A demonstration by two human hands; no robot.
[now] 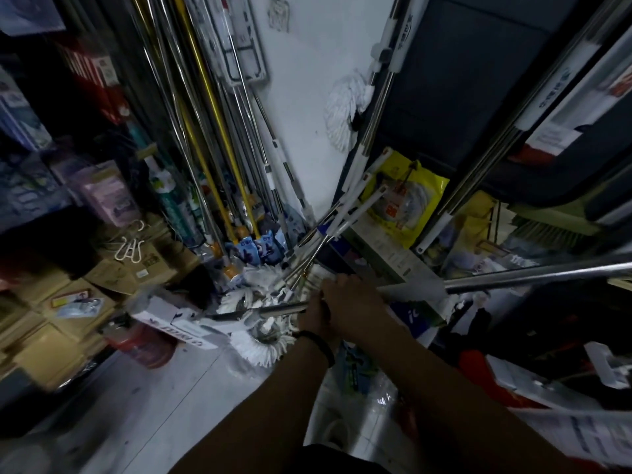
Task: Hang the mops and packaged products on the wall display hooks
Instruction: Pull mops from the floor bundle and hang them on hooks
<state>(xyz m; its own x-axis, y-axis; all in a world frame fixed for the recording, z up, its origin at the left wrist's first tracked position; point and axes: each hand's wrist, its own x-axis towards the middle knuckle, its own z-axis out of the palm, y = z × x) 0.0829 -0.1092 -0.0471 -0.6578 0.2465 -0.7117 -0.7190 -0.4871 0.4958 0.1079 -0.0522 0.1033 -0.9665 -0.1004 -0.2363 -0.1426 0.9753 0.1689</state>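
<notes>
Two forearms reach down; the right hand point(349, 295) and the left hand point(316, 321), fingers wrapped around one steel mop handle point(513, 280), lift its white string head point(265, 348) off the floor point(164, 405) toward the wall point(307, 80).

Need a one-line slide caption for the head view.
Both hands grip a steel mop pole low amid leaning mops in a cluttered shop corner.

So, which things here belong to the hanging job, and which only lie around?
For the job:
- mop with steel handle, both hands on it
- standing mops
- yellow package

Lying about:
- cardboard boxes
- green broom
</notes>
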